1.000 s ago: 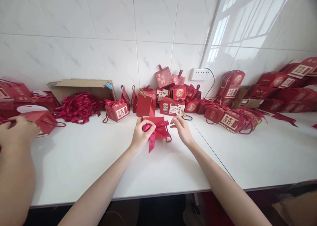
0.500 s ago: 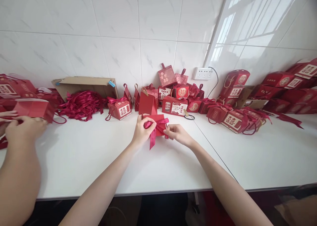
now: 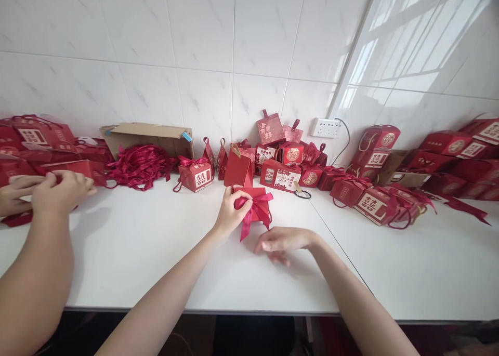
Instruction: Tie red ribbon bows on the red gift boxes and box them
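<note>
A small red gift box [image 3: 255, 192] stands on the white table in front of me, with a magenta ribbon bow [image 3: 257, 208] tied across it. My left hand [image 3: 233, 209] is closed, pinching the bow's left loop between thumb and finger, while its other fingers rest behind at the box's edge. Two ribbon tails hang down the front of the box. Below and to the right of the box is my right hand [image 3: 281, 243], apart from it, its fingers spread, partly blurred and holding nothing.
A co-worker's hands [image 3: 58, 192] handle a red box at the left. A heap of magenta ribbon [image 3: 140, 166] lies before a cardboard box [image 3: 150, 130]. Several finished gift boxes [image 3: 372, 205] line the back and right, below a power strip [image 3: 326, 128].
My right hand has let go of the bow's right side and moved down, fingers opening. My left hand keeps its pinch. The view has shifted slightly, and the co-worker's hands have moved.
</note>
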Demonstrator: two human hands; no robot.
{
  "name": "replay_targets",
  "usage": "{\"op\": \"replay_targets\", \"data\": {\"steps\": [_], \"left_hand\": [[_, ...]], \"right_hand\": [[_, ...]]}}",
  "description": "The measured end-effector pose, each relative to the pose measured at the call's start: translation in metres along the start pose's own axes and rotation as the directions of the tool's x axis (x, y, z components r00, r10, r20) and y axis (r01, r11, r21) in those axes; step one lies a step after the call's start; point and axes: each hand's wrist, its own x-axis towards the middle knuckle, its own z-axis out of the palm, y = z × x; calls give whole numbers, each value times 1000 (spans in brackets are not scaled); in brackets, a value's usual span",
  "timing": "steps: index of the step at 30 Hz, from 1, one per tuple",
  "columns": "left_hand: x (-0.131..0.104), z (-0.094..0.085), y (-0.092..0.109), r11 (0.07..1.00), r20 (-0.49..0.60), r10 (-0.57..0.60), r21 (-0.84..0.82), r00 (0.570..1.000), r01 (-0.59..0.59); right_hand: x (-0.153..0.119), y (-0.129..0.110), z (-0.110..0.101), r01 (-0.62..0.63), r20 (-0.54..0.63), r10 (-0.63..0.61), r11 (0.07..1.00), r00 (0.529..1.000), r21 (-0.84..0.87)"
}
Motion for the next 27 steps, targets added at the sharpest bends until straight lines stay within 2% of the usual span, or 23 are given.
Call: {"op": "replay_targets", "data": {"steps": [2, 5, 8, 17, 22, 25, 27], "left_hand": [[0, 1, 1, 1000, 7, 4, 8, 1000, -4], [0, 1, 1, 1000, 0, 11, 15, 1000, -11], [1, 1, 1, 999, -3, 19, 27, 1000, -19], [2, 1, 3, 997, 16, -3, 72, 1000, 1], [2, 1, 4, 997, 18, -16, 70, 1000, 14], [2, 1, 4, 998, 24, -18, 65, 1000, 16], [2, 1, 4, 998, 25, -17, 64, 1000, 15]], "right_hand": [[19, 0, 15, 55, -116, -44, 994, 992, 93], [43, 0, 33, 188, -323, -96, 945, 942, 268], [53, -1, 41, 277, -393, -133, 900, 910, 337], [59, -1, 46, 359, -442, -208, 887, 872, 290], [66, 0, 52, 378, -429, -242, 886, 870, 269], [62, -3, 48, 337, -390, -221, 905, 894, 261], [51, -5, 38, 243, -283, -179, 946, 942, 213]]}}
